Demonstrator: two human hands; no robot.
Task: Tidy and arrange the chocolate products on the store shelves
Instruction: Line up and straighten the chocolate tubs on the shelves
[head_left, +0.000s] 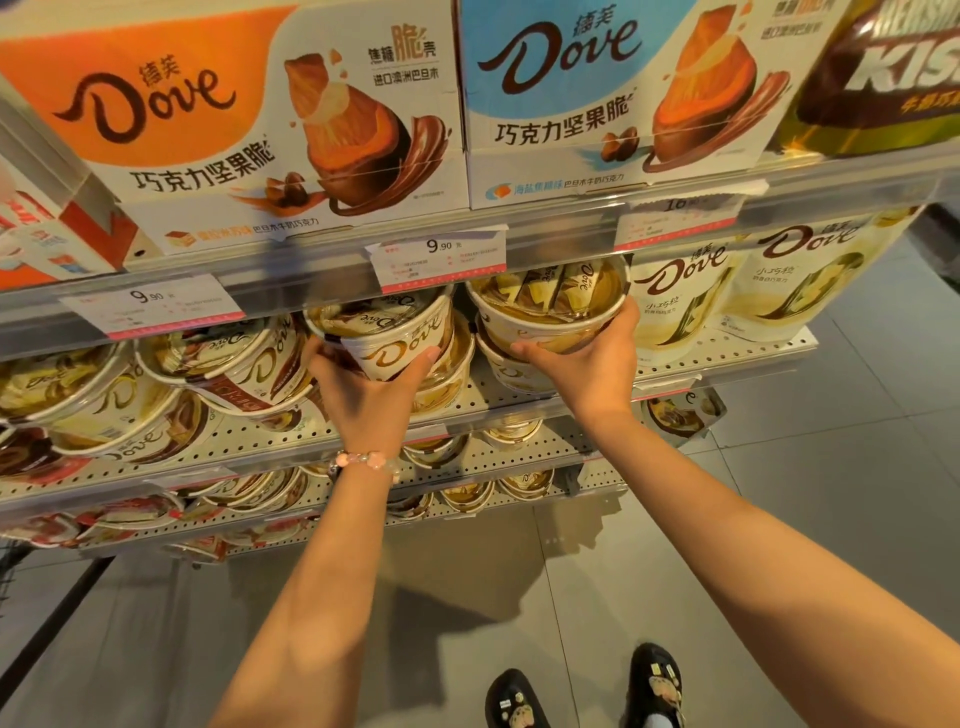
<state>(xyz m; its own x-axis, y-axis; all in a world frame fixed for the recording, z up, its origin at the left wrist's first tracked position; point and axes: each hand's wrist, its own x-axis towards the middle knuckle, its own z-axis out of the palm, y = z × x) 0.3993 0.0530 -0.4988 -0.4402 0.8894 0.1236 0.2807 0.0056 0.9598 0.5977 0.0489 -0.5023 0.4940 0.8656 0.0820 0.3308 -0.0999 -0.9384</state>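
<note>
Though probably light and stiff-walled, with a slick clear lid, best taken low around the wall. Left hand (371, 382) grasping a tilted Dove tub (387, 332) at the shelf's (727, 358) front edge; right hand (582, 358) cupping another tub (550, 306) beside it, forearms raised.

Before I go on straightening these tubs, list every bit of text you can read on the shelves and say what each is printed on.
"Dove": orange box, blue box, the tub in the left hand, white pouches.
"巧克力坚果脆": both boxes.
"KISS", cut off: brown pack.
"9.90": price tags and.
"16", partly hidden: right tag.
"小巧粒": pouches.
Fine print on tags and boxes: too small.
</note>
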